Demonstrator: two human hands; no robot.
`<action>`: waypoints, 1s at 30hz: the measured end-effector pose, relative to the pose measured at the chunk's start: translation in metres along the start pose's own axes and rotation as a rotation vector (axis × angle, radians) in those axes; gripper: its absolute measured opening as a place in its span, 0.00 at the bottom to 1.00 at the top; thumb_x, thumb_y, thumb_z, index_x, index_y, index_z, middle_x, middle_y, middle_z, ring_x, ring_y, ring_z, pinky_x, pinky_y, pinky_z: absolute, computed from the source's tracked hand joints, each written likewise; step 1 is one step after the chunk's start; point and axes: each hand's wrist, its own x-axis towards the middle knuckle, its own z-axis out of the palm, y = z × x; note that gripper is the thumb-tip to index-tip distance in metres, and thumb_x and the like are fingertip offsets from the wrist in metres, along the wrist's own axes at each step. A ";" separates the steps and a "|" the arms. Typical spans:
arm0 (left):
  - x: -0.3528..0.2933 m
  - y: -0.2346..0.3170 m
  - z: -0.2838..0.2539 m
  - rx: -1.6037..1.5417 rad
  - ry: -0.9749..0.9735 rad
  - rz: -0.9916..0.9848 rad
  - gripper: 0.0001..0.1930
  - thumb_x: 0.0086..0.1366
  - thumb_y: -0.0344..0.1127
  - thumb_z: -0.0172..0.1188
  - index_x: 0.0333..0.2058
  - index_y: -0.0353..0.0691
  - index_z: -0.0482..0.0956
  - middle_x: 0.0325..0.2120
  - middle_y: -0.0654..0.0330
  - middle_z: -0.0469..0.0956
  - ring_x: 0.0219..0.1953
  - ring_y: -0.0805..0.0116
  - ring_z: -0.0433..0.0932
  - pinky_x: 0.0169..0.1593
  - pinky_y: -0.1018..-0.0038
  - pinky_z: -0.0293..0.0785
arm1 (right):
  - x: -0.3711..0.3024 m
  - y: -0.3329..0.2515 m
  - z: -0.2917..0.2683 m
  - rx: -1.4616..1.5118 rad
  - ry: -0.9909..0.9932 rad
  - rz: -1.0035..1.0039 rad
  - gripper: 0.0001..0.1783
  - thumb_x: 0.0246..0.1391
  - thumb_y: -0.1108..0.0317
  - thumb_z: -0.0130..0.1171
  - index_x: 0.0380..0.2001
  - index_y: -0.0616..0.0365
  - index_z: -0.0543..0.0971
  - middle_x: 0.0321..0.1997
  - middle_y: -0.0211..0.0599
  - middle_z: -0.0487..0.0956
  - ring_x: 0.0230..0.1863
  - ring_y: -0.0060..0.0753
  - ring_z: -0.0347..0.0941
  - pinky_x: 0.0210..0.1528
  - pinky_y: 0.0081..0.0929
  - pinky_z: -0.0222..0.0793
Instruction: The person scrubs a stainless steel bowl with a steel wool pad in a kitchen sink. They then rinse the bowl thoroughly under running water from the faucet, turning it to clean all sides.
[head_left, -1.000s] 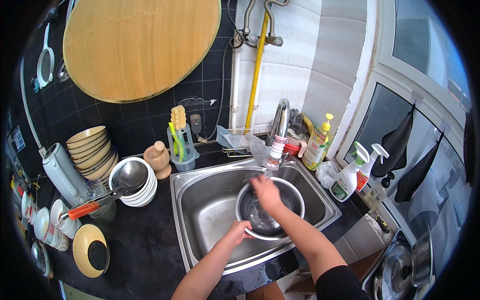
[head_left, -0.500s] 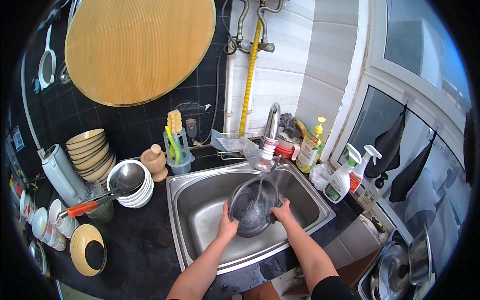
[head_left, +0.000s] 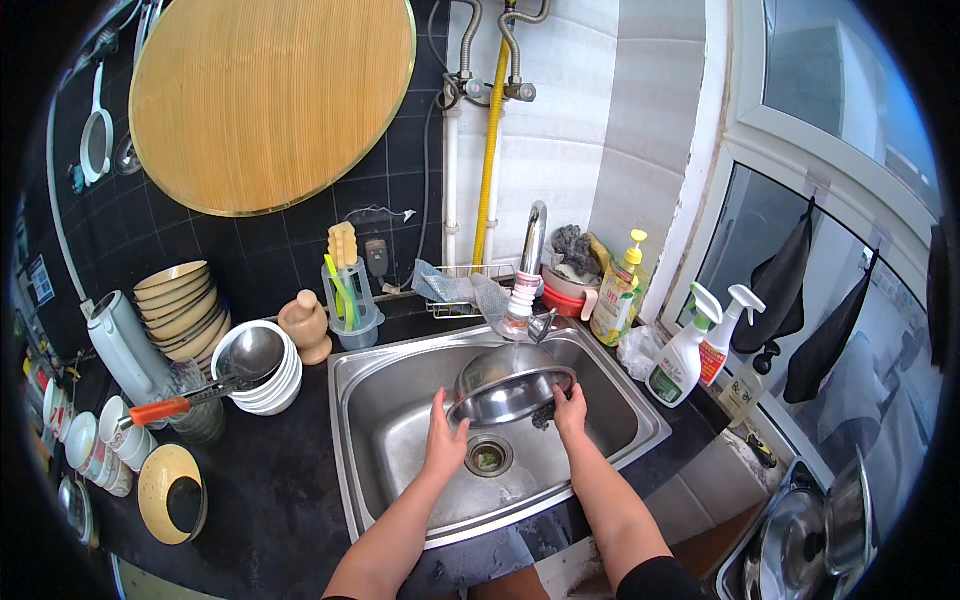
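Note:
A shiny metal bowl (head_left: 508,398) is tilted steeply in my hands, under the tap (head_left: 530,260) and above the steel sink (head_left: 385,490). At the bowl's left edge, my left hand (head_left: 442,442) has the rim between its thumb and straight fingers. My right hand (head_left: 570,412) grips the right side of the rim. A dark, curly scrubber (head_left: 543,416) hangs beside the right fingers, partly behind the bowl. Below the bowl, the sink drain (head_left: 489,456) shows with something greenish in it.
White bowls (head_left: 268,385) with a ladle (head_left: 250,362) on top, tan bowls (head_left: 180,310) and a wooden mortar (head_left: 306,328) stand left of the sink. Spray bottles (head_left: 682,355) and a yellow-topped pump bottle (head_left: 618,295) line its right side. Metal pots (head_left: 795,545) sit at lower right.
The bowl has tipped from facing up, with water splashing inside, to a steep tilt. It moved slightly toward the tap, and the drain came into view. My left fingers straightened.

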 end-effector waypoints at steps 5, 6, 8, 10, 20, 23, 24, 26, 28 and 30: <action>-0.002 0.007 0.006 -0.032 -0.157 0.044 0.47 0.56 0.29 0.57 0.62 0.41 0.27 0.62 0.42 0.36 0.65 0.50 0.38 0.65 0.65 0.39 | 0.006 0.008 -0.001 -0.049 0.101 -0.002 0.14 0.48 0.63 0.60 0.34 0.60 0.72 0.31 0.43 0.76 0.34 0.40 0.72 0.39 0.32 0.65; 0.000 0.004 0.006 -0.043 -0.193 0.031 0.50 0.55 0.29 0.57 0.61 0.42 0.23 0.63 0.43 0.32 0.66 0.52 0.34 0.65 0.66 0.36 | 0.004 0.008 -0.001 -0.046 0.111 0.000 0.15 0.47 0.61 0.60 0.35 0.58 0.73 0.33 0.47 0.77 0.37 0.50 0.73 0.40 0.39 0.65; 0.000 -0.005 0.007 -0.137 -0.207 -0.008 0.50 0.55 0.29 0.58 0.61 0.41 0.24 0.63 0.43 0.33 0.66 0.52 0.34 0.65 0.66 0.36 | -0.002 -0.003 -0.005 -0.128 0.104 0.070 0.15 0.47 0.60 0.60 0.35 0.58 0.73 0.33 0.47 0.77 0.37 0.50 0.73 0.40 0.39 0.65; 0.003 -0.020 0.010 -0.230 -0.206 -0.023 0.49 0.55 0.29 0.58 0.62 0.40 0.26 0.63 0.43 0.34 0.66 0.52 0.35 0.65 0.66 0.37 | -0.005 -0.011 -0.005 -0.182 0.091 0.091 0.16 0.46 0.59 0.60 0.34 0.58 0.73 0.33 0.47 0.77 0.38 0.50 0.73 0.40 0.39 0.65; 0.010 -0.045 0.017 -0.346 -0.012 -0.110 0.46 0.52 0.29 0.61 0.60 0.36 0.35 0.59 0.45 0.47 0.62 0.56 0.48 0.63 0.71 0.43 | -0.013 -0.033 -0.007 -0.116 0.044 -0.184 0.14 0.46 0.63 0.60 0.34 0.59 0.73 0.35 0.45 0.75 0.38 0.48 0.71 0.40 0.37 0.65; 0.012 -0.060 0.018 -0.371 0.094 -0.165 0.43 0.51 0.27 0.61 0.58 0.36 0.38 0.56 0.47 0.52 0.60 0.58 0.52 0.61 0.71 0.48 | -0.019 -0.052 -0.007 -0.104 0.048 -0.338 0.13 0.46 0.68 0.59 0.34 0.60 0.71 0.32 0.45 0.74 0.35 0.45 0.71 0.39 0.34 0.65; 0.013 -0.061 0.017 -0.395 0.129 -0.173 0.41 0.52 0.27 0.61 0.57 0.37 0.41 0.55 0.48 0.54 0.59 0.59 0.54 0.60 0.71 0.51 | -0.022 -0.055 -0.007 -0.081 0.023 -0.342 0.12 0.46 0.68 0.59 0.35 0.60 0.71 0.33 0.45 0.73 0.35 0.46 0.70 0.39 0.35 0.65; 0.016 -0.057 0.015 -0.479 0.214 -0.222 0.35 0.52 0.26 0.60 0.54 0.37 0.47 0.52 0.50 0.58 0.55 0.62 0.59 0.56 0.72 0.56 | -0.025 -0.059 -0.008 -0.038 -0.017 -0.356 0.12 0.47 0.69 0.58 0.36 0.59 0.71 0.34 0.46 0.72 0.36 0.48 0.70 0.39 0.36 0.64; 0.014 -0.045 0.011 -0.586 0.308 -0.300 0.27 0.52 0.25 0.60 0.49 0.36 0.57 0.47 0.52 0.65 0.50 0.65 0.66 0.51 0.74 0.63 | -0.025 -0.053 -0.010 -0.027 -0.042 -0.411 0.12 0.47 0.72 0.57 0.37 0.60 0.71 0.36 0.47 0.71 0.37 0.47 0.69 0.40 0.34 0.65; 0.009 -0.057 -0.001 -0.416 0.403 -0.419 0.17 0.53 0.24 0.58 0.41 0.35 0.64 0.38 0.55 0.69 0.43 0.67 0.70 0.45 0.75 0.66 | -0.033 -0.062 -0.009 0.001 -0.120 -0.431 0.13 0.47 0.73 0.56 0.38 0.61 0.71 0.37 0.47 0.71 0.38 0.46 0.69 0.41 0.32 0.65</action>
